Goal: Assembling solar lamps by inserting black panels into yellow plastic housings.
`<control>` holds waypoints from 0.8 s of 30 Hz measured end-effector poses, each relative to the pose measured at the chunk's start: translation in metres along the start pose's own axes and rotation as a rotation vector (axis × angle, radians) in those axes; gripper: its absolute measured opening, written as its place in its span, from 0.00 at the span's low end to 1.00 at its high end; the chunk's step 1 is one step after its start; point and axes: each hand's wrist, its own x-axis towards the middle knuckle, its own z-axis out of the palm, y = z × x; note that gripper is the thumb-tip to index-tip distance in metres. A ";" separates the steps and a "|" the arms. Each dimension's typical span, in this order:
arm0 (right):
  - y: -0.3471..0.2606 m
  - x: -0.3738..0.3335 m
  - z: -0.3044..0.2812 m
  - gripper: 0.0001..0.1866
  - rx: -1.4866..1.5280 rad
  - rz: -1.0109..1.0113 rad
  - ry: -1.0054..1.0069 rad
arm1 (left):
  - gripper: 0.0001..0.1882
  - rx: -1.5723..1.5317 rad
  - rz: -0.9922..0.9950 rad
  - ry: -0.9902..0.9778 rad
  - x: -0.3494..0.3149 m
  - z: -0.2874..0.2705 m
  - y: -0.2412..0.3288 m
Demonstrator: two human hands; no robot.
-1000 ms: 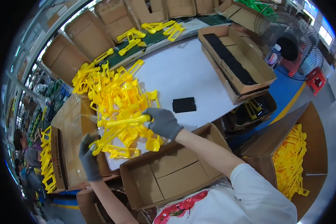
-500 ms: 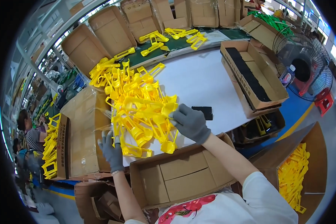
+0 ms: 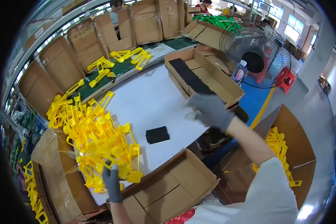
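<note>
Yellow parts [image 3: 104,140]: large heap on the table [image 3: 138,89], seemingly left to handle; more in the bin [image 3: 302,145], perhaps done. Black stack [image 3: 157,134]: on the table, beyond the heap's right edge. Left hand [image 3: 112,183]: at the heap — grip unclear. Right hand [image 3: 211,110]: blurred, raised near the carton [image 3: 216,75], fingers loosely parted — nothing visible held.

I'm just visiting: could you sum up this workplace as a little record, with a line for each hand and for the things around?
Left hand: gloved, fingers at the near edge of the yellow parts; grip unclear
Right hand: gloved, blurred, over the table, near the long box; grip unclear
On table: yellow parts heaped at left, one loose black piece
Long box: holds a black row
Nearest the person: open carton
Beyond long box: bottle, fan
</note>
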 end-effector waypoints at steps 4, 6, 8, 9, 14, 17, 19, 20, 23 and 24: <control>0.105 -0.016 -0.074 0.30 -0.364 0.204 -0.407 | 0.17 0.224 0.139 0.111 0.040 -0.056 -0.021; 0.145 -0.032 -0.078 0.34 -0.408 0.260 -0.509 | 0.22 0.524 -0.135 0.084 0.053 -0.052 0.008; 0.153 -0.026 -0.074 0.44 -0.271 0.440 -0.727 | 0.27 0.678 -0.208 0.249 0.059 -0.048 0.024; 0.155 -0.018 -0.069 0.44 -0.265 0.440 -0.720 | 0.30 1.080 -0.109 0.369 0.081 -0.081 -0.007; 0.184 -0.002 -0.047 0.35 0.041 0.683 -1.025 | 0.28 1.113 0.684 0.290 0.064 -0.001 0.061; 0.189 -0.002 -0.030 0.29 -0.088 0.796 -1.066 | 0.23 0.757 0.788 -0.008 0.060 0.102 0.098; 0.171 -0.002 -0.029 0.29 -0.375 0.734 -1.015 | 0.19 0.655 0.853 -0.240 0.055 0.176 0.119; 0.158 0.002 -0.032 0.29 -0.376 0.745 -1.016 | 0.16 0.664 0.992 -0.338 0.056 0.208 0.123; 0.135 0.019 -0.023 0.30 -0.336 0.794 -0.971 | 0.13 0.530 0.978 -0.525 0.052 0.289 0.117; 0.139 0.016 -0.023 0.30 -0.349 0.812 -0.969 | 0.13 0.505 0.996 -0.573 0.053 0.320 0.108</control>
